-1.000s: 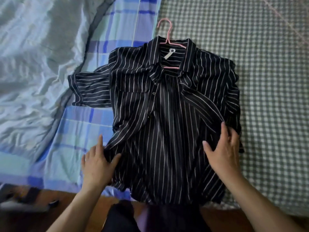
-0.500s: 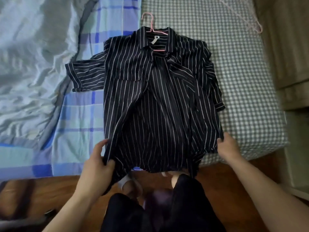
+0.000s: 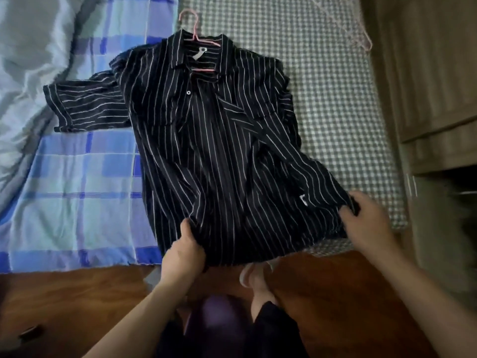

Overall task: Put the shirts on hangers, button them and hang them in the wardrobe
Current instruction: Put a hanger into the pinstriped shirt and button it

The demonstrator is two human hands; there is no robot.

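The left hand [image 3: 183, 254] curls its fingers [image 3: 186, 229] round the near hem of the black striped shirt [image 3: 216, 156], pinching the cloth. The right hand [image 3: 366, 223] grips the shirt's near right corner in the same way. The shirt lies front up on the bed [image 3: 335, 86], unbuttoned, with a pink hanger [image 3: 194, 27] in its collar at the far end. A second pink hanger [image 3: 361, 40] lies far right on the checked sheet.

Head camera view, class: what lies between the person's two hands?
In the head view, the hem of the black white-striped shirt spans from the left hand to the right hand; both grip it.
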